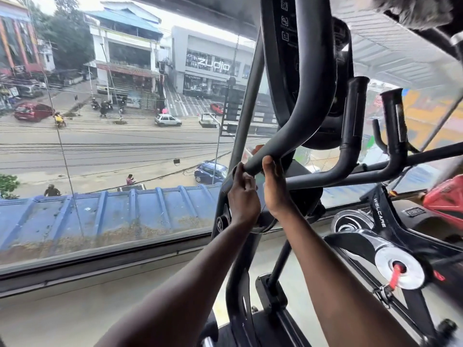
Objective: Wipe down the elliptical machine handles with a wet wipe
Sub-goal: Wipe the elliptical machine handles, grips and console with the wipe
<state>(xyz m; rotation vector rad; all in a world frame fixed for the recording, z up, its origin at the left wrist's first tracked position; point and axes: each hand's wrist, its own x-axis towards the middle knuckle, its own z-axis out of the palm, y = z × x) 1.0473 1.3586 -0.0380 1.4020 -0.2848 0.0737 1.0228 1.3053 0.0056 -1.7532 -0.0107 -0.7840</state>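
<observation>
Both hands are raised to the low end of one curved grey handle (280, 146) of the elliptical machine. The left hand (243, 196) has its fingers curled in, thumb and fingertips pinched together just under the tip of the handle, touching it or almost touching it. What it holds I cannot tell; no wet wipe is clearly visible, and if there is one, it is hidden inside the fingers. The right hand (275, 189) lies with its thumb up against the underside of the same handle, the fingers going behind the tube, so it seems to be closed loosely around it, but the far side is hidden.

In the head view, the only view, this handle rises from the hands in a curve toward the dark console (288, 46). Two shorter black grips (355, 113) stand to the right, well apart from the hands. A spin bike (380, 221) is beside the machine, and a large window (112, 146) looks on a street.

I judge that the wiping is at the lower end of the first handle, so the task is early. The next move needs the cloth hand to slide up along the curve with steady pressure around the tube, while the other hand steadies it; the right-side grips remain to do.
</observation>
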